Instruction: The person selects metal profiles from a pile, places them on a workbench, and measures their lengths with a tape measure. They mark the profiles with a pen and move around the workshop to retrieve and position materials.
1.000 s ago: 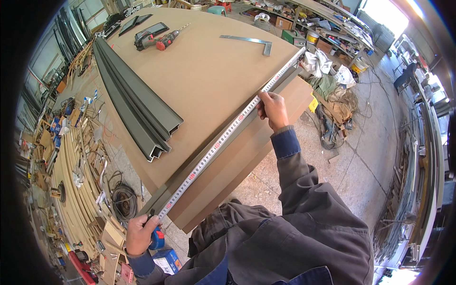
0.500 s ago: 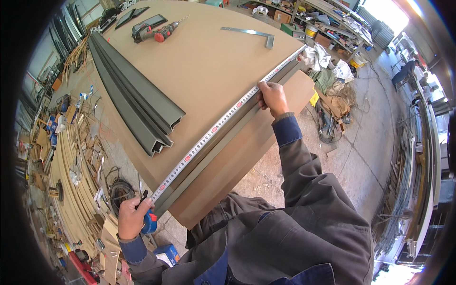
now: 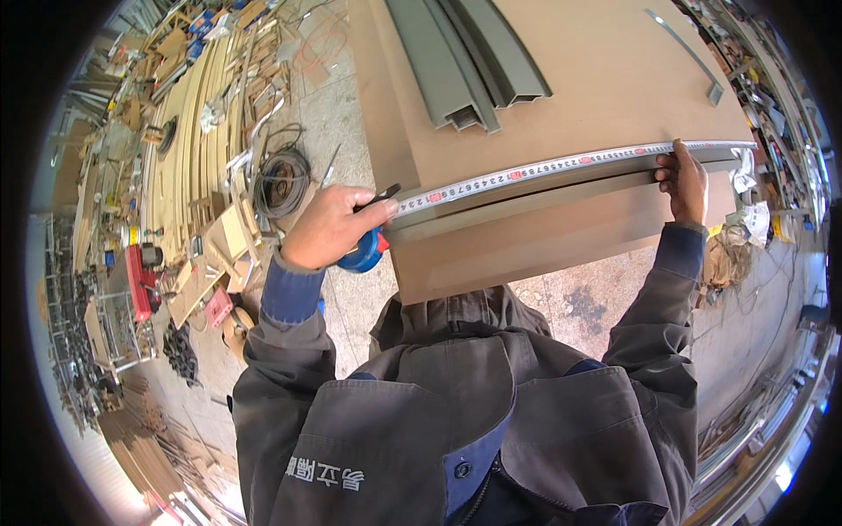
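Observation:
My left hand point(image 3: 333, 228) is closed around the blue case of a tape measure point(image 3: 361, 254). A black, pen-like stick point(image 3: 380, 197) juts out between its thumb and fingers. From there the white blade point(image 3: 526, 174) stretches to the right along a long grey-brown profile point(image 3: 544, 195) at the near table edge. My right hand point(image 3: 686, 186) pinches the blade near its far end, with the other fingers curled below. Below the profile is a brown panel point(image 3: 526, 237), close to my body.
Dark grey metal profiles point(image 3: 456, 66) lie on the brown tabletop point(image 3: 605, 88). A metal square point(image 3: 688, 48) rests at the far right. On the floor to the left are a coil of black cable point(image 3: 281, 181), wooden strips point(image 3: 197, 123) and a red machine point(image 3: 139, 280).
My view has swung left and down, so the table now appears higher and turned. Both hands keep hold of the stretched tape measure. The drill has left the view.

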### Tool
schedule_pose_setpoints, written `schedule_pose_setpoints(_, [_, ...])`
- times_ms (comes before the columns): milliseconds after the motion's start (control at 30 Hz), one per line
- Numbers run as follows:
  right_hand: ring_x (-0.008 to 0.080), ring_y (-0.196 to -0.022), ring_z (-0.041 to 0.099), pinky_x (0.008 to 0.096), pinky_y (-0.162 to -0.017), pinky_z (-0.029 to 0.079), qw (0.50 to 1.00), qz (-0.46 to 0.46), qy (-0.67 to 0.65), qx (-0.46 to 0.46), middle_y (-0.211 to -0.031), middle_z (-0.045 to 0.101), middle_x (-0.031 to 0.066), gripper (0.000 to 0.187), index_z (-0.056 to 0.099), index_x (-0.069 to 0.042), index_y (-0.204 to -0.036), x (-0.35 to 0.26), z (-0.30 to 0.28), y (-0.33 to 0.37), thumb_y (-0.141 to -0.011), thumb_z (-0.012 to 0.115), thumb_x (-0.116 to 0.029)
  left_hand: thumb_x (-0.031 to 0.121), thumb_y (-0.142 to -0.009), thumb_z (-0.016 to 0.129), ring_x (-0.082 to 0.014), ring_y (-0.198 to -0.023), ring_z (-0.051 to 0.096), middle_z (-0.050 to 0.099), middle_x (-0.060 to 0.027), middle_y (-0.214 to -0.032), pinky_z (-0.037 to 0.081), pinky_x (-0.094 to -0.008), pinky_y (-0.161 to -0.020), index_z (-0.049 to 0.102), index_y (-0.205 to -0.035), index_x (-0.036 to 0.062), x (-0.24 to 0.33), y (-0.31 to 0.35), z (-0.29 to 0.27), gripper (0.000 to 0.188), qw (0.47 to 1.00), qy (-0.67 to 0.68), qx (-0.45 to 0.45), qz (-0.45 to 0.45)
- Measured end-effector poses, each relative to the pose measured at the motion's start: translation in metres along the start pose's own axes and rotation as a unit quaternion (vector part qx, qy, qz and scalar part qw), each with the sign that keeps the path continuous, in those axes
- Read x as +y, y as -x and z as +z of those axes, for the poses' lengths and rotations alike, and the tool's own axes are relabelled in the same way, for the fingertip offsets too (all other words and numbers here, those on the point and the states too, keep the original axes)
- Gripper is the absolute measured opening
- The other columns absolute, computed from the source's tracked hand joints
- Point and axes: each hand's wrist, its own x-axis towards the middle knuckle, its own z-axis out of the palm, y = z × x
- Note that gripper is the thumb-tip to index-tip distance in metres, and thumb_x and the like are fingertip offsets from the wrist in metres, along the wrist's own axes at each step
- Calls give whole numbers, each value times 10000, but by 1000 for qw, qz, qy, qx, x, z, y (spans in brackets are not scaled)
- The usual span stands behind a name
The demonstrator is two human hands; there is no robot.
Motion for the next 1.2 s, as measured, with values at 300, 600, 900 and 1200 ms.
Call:
schedule_pose_setpoints(300, [118, -583, 609, 227, -462, 442, 1000, 9, 8, -9, -862, 688, 86, 353, 627, 1, -1065, 8, -5, -10, -985, 619, -342, 363, -914, 648, -180, -508, 460, 495, -155, -563, 407, -337, -519, 706, -811, -25, -7, -4, 9, 407, 1000, 23, 0, 11])
schedule_pose_setpoints(600, [109, -571, 599, 222, -454, 448, 1000, 16, 11, 0, -841, 691, 78, 330, 633, -9, -1035, 11, -9, -16, -983, 626, -335, 372, -930, 652, -118, -572, 515, 592, -95, -615, 431, -296, -560, 733, -846, -17, -17, -9, 8, 406, 1000, 17, -17, -10])
schedule_pose_setpoints(900, [104, -568, 595, 218, -446, 439, 1000, 13, 1, 0, -840, 693, 73, 320, 637, -13, -1031, 13, -10, -19, -984, 624, -330, 381, -931, 660, -113, -571, 516, 596, -83, -612, 431, -291, -555, 744, -860, -12, -20, -12, 7, 408, 999, 27, -24, -11])
schedule_pose_setpoints(1200, [100, -562, 579, 223, -443, 425, 1000, 13, 7, 8, -825, 679, 63, 289, 638, -23, -1001, 10, -6, -14, -996, 598, -309, 381, -947, 660, -76, -598, 504, 612, -33, -631, 422, -269, -563, 750, -872, -9, -17, -13, 5, 406, 998, 32, -44, -28])
